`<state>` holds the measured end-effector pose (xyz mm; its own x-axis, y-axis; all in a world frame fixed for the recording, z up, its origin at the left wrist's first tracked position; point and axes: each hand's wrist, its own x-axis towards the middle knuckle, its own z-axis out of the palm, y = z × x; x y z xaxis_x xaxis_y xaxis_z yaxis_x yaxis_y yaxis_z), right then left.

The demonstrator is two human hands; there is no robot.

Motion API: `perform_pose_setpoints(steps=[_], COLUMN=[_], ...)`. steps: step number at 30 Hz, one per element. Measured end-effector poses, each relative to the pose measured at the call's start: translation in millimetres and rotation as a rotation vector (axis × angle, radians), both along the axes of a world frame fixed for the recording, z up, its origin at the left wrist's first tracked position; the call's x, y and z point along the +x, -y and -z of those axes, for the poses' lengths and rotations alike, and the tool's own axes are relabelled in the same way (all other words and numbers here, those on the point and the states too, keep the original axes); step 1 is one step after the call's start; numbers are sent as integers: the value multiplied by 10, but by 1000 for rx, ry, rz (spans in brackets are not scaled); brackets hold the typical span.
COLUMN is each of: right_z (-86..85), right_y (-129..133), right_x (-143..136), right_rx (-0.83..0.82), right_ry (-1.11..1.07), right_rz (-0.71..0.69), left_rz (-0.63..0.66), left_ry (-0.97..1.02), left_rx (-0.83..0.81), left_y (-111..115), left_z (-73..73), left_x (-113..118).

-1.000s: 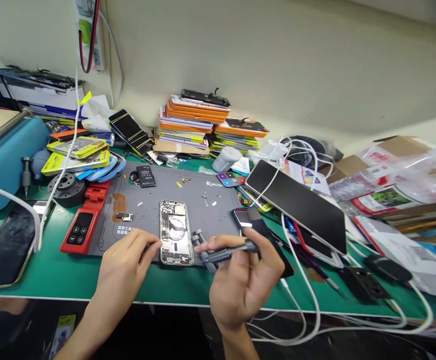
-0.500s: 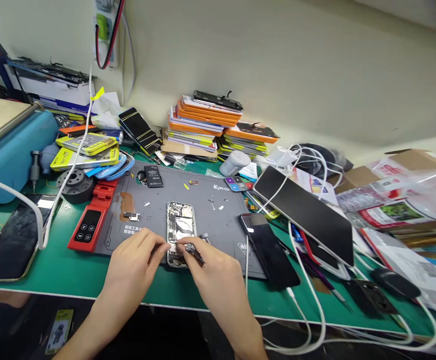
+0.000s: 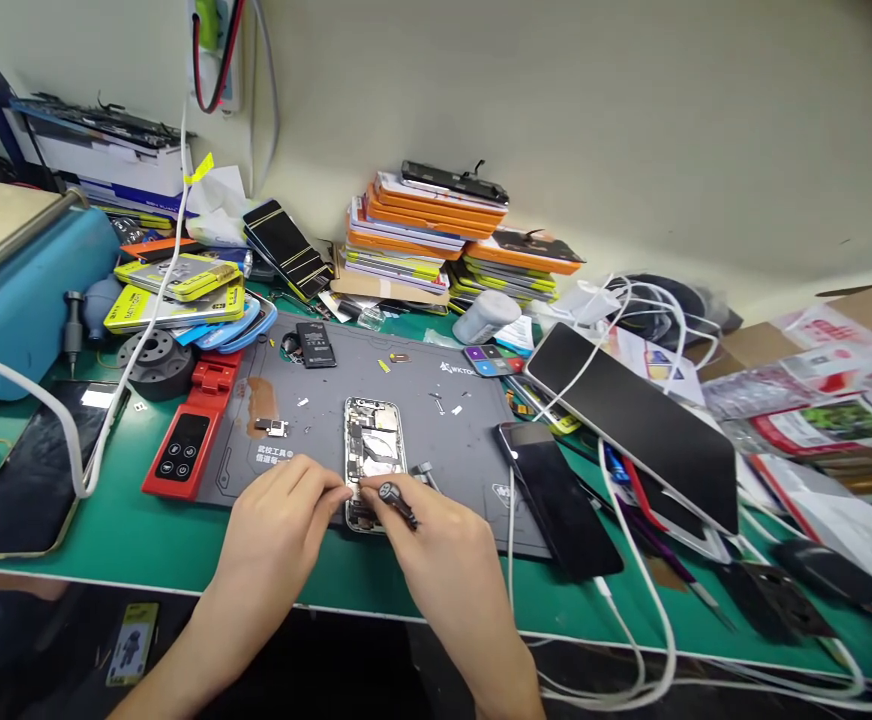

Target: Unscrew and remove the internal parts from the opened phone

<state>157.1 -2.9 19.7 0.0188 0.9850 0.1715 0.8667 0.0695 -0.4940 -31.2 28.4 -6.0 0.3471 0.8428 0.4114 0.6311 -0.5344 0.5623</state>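
Observation:
An opened phone with its inner parts showing lies on the grey mat. My left hand is at its lower left edge, thumb and fingertips pinched together; whatever they grip is too small to make out. My right hand rests over the phone's lower right, with its fingers closed round a dark screwdriver. A small metal part and a black battery lie on the mat, left of and above the phone.
A red device stands at the mat's left edge. To the right are a dark phone, a large tablet and white cables. Stacked orange boxes stand by the wall, and a blue machine is far left.
The view has shifted a little, so most things appear slightly farther right. Both hands stay at the phone in nearly the same pose, with the screwdriver still in my right hand.

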Motion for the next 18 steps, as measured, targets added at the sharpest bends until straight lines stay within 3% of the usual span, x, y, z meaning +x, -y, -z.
perform_pose_setpoints(steps=[18], right_z=[-13], right_y=[-51], right_x=[-40], right_rx=[-18], right_ry=[125], right_rz=[41], left_rz=[21], left_ry=[-9], left_rx=[-2], left_y=[-4], left_z=[-67], left_x=[-3])
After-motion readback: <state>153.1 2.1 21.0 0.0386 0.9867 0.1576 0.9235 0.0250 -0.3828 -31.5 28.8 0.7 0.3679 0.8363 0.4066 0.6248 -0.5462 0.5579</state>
